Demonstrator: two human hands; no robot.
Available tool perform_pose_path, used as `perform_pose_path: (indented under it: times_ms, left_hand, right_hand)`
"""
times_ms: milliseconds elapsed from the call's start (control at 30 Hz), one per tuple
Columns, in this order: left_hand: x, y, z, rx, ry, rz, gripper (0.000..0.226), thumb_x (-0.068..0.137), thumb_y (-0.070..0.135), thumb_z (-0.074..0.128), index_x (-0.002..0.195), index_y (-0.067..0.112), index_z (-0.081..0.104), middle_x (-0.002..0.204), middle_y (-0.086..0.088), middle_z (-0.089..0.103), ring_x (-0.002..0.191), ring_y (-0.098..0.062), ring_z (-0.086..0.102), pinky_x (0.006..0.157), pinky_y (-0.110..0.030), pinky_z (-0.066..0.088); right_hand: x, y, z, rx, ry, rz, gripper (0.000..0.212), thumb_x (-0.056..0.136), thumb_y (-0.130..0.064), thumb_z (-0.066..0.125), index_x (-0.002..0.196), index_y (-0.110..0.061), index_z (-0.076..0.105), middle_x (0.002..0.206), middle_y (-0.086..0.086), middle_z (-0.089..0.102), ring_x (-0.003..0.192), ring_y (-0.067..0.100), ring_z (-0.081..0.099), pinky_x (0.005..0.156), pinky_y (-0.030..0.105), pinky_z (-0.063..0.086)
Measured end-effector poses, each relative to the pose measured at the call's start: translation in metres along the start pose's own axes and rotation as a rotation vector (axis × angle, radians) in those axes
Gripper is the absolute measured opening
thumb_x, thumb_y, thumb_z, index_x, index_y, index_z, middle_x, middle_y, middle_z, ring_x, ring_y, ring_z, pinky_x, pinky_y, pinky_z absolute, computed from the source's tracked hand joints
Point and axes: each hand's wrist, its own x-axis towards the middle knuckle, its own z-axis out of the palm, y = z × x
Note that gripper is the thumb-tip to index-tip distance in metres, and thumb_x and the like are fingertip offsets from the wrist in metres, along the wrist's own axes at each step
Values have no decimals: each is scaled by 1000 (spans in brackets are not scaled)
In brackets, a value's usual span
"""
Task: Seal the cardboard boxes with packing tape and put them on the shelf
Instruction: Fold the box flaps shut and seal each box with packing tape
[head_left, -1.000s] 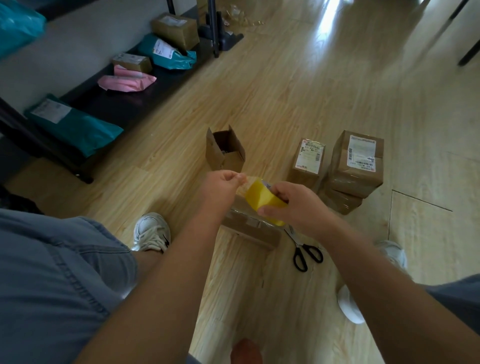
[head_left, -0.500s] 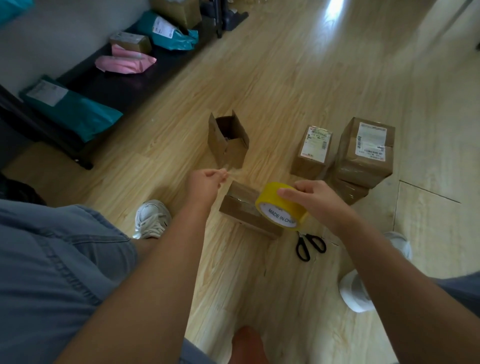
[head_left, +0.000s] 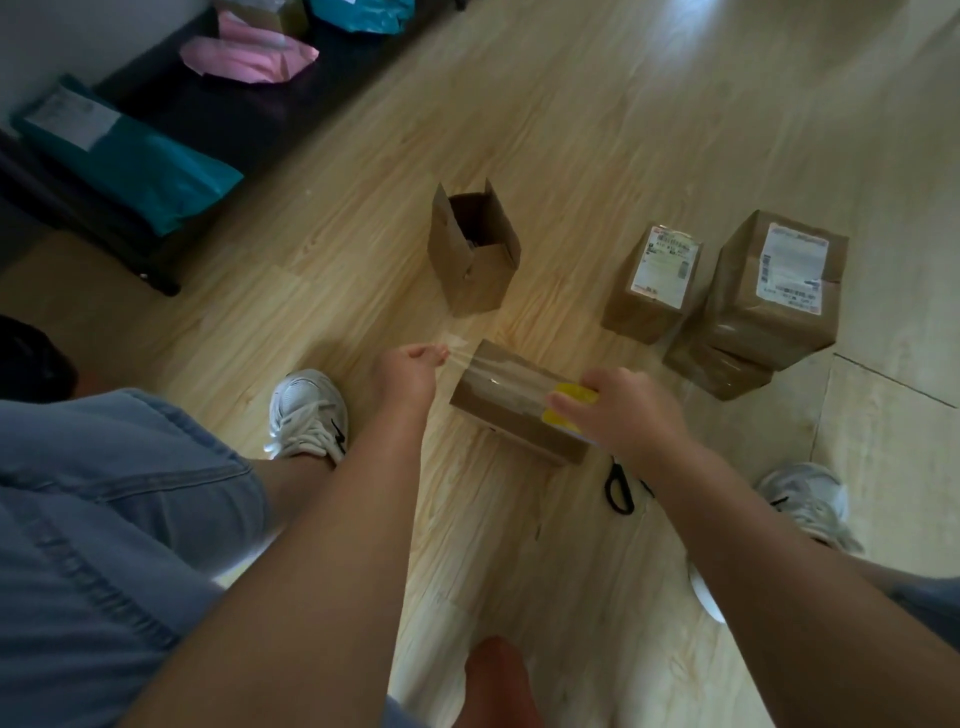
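Yellow roll (head_left: 575, 401) is down at the box (head_left: 511, 415) right end now, tape (head_left: 498, 370) stretched over its top, box mid floor (head_left: 597, 156). L hand (head_left: 410, 371) pinches the tape end, R hand (head_left: 626, 418) grips the roll. Rdy to stick imo.

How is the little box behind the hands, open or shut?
Open. The little box has its top flaps standing up, and its dark inside shows.

Both arms reach forward — low. Left hand (head_left: 410, 371) pinches the tape end (head_left: 456, 345) (fingertips together); right hand (head_left: 623, 410) grips the tape roll (head_left: 574, 396).
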Motion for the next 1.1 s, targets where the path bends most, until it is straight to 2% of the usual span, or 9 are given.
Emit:
perform_pose_path:
  times_ms: [100, 200, 300, 533, 733, 833, 967, 1033, 1100]
  left_hand:
    - [9, -9, 6, -12, 15, -44, 12, 95, 25, 66, 87, 16, 70, 107, -9, 73, 103, -26, 66, 91, -34, 50]
    - [17, -15, 11, -51, 31, -87, 17, 96, 26, 65, 79, 22, 65, 94, -1, 73, 94, -21, 67, 87, -33, 51]
    - [23, -21, 15, -110, 4, -126, 16, 96, 27, 64, 82, 21, 66, 80, 8, 68, 83, -15, 68, 87, -36, 52]
    - [34, -28, 24, -169, -40, -186, 21, 99, 22, 61, 77, 21, 59, 82, 5, 67, 68, -17, 69, 81, -37, 59]
    - [36, -35, 29, -100, -26, -195, 26, 97, 17, 62, 71, 20, 62, 85, 0, 70, 65, -19, 67, 81, -42, 60]
    - [37, -41, 34, -39, -6, -182, 29, 96, 22, 65, 66, 24, 65, 77, 3, 70, 71, -22, 69, 84, -44, 59]
    - [36, -44, 41, 58, 1, -147, 20, 96, 28, 64, 85, 17, 76, 88, 3, 70, 87, -19, 67, 83, -30, 51]
    - [33, -45, 45, 73, 10, -124, 22, 98, 29, 61, 95, 13, 77, 85, 7, 65, 84, -13, 61, 79, -26, 44]
    - [31, -46, 50, 84, 10, -109, 24, 99, 30, 58, 93, 15, 75, 78, 12, 60, 76, -8, 55, 78, -26, 40]
  right_hand:
    - [6, -6, 5, -58, -2, 7, 44, 91, -67, 51, 106, -28, 65, 81, -7, 59, 76, 13, 57, 59, 28, 44]
    - [12, -14, 6, -129, 19, 8, 50, 92, -66, 49, 115, -25, 65, 90, -3, 61, 83, 18, 58, 66, 30, 48]
    - [17, -17, 7, -166, 34, 9, 50, 92, -64, 49, 112, -22, 67, 86, -2, 59, 81, 19, 58, 69, 32, 50]
    - [25, -16, 13, -160, 45, 19, 49, 91, -64, 51, 104, -20, 69, 78, -3, 56, 80, 19, 58, 65, 30, 46]
    - [28, -16, 16, -140, 30, 28, 51, 91, -65, 50, 107, -20, 69, 82, -2, 57, 83, 19, 58, 66, 30, 43]
    - [30, -17, 17, -157, 30, 35, 50, 92, -64, 50, 103, -20, 69, 77, -4, 55, 81, 19, 58, 64, 30, 44]
    - [31, -16, 17, -162, 41, 26, 48, 92, -63, 50, 99, -19, 69, 80, -1, 59, 80, 20, 60, 64, 30, 44]
    - [31, -16, 16, -162, 38, 23, 48, 92, -62, 50, 97, -19, 68, 80, -1, 60, 80, 21, 59, 63, 30, 42]
    - [32, -16, 16, -166, 33, 14, 47, 92, -62, 50, 96, -19, 67, 80, 0, 60, 80, 21, 59, 64, 31, 43]
